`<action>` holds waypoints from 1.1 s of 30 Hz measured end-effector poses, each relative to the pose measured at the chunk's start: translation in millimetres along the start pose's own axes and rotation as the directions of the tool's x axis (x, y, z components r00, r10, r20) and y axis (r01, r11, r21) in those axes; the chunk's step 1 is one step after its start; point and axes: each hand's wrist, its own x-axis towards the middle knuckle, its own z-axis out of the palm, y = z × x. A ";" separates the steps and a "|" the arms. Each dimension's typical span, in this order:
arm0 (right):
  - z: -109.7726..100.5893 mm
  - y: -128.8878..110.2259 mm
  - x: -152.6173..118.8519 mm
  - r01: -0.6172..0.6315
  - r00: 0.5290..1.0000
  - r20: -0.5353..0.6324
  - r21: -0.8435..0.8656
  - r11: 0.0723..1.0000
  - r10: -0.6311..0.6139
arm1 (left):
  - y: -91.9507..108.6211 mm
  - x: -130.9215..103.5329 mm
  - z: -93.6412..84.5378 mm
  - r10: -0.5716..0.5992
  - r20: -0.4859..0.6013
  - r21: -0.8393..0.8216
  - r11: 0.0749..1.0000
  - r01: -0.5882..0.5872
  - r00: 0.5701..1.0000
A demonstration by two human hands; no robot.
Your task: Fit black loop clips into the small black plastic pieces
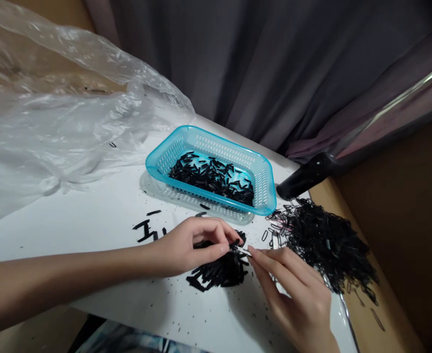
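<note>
My left hand is closed, its thumb and fingers pinching a small black piece above a pile of black strips on the white table. My right hand is closed too, its fingertips on a thin, light-coloured tool whose tip meets the black piece. The two hands nearly touch at the fingertips. Behind them stands a blue perforated basket with many black pieces on its bottom. To the right lies a heap of thin black loops.
Crumpled clear plastic covers the back left. A black handle with a long metal shaft leans at the back right. Loose black strips and crumbs dot the white tabletop. A dark curtain hangs behind.
</note>
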 end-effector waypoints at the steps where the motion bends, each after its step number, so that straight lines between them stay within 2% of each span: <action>1: -0.1 0.3 -0.4 -0.004 1.000 -0.004 0.000 1.000 0.004 | 0.2 -0.2 0.0 0.009 0.003 0.015 1.000 -0.009 1.000; 13: -0.5 1.5 -0.6 -0.014 1.000 -0.014 -0.017 1.000 0.014 | 5.7 0.9 -0.8 0.098 -0.033 0.238 0.967 -0.088 0.995; 24: -2.4 4.9 1.0 -0.012 0.995 0.099 -0.050 0.999 0.017 | 7.7 3.4 -0.8 0.153 -0.033 0.346 0.929 -0.132 0.988; 27: -2.3 5.6 0.2 -0.059 0.992 0.112 0.035 0.998 0.055 | 8.2 2.8 -1.4 0.119 -0.035 0.294 0.950 -0.104 0.992; 30: -2.9 2.8 0.6 -0.145 0.987 0.097 0.198 0.969 0.128 | 6.1 1.3 -1.2 -0.012 -0.029 0.116 0.993 0.015 0.999; 33: -3.6 -2.2 3.4 -0.180 0.983 0.103 0.314 0.932 0.155 | 3.0 0.5 -0.8 -0.130 -0.003 -0.043 0.991 0.130 0.991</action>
